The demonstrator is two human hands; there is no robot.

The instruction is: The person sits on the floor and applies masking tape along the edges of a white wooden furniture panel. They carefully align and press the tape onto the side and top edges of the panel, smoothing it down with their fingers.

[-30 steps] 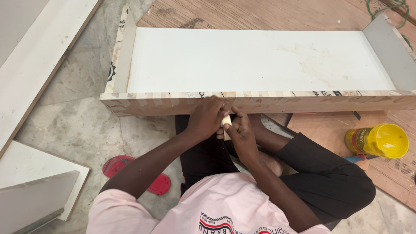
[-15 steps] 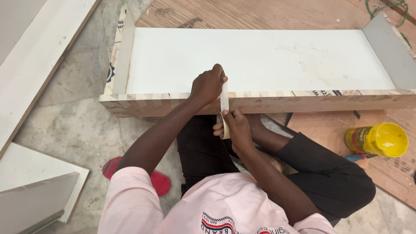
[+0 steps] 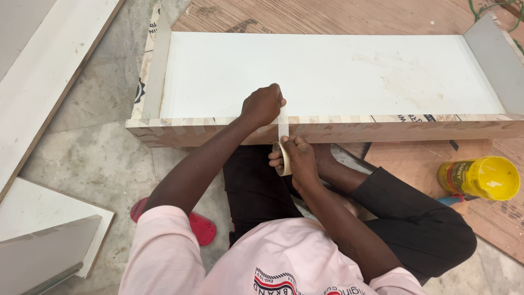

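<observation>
Tape roll (image 3: 283, 159) gripped in right hand (image 3: 297, 158) | left hand (image 3: 263, 105) fingers pinching tape strip (image 3: 283, 123) | yellow tub (image 3: 483, 178) lidded

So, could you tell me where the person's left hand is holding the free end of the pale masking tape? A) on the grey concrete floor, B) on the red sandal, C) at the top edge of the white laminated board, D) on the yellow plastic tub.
C: the left hand pinches the strip of pale masking tape at the top edge of the white laminated board, while the right hand holds the roll just below it.
</observation>
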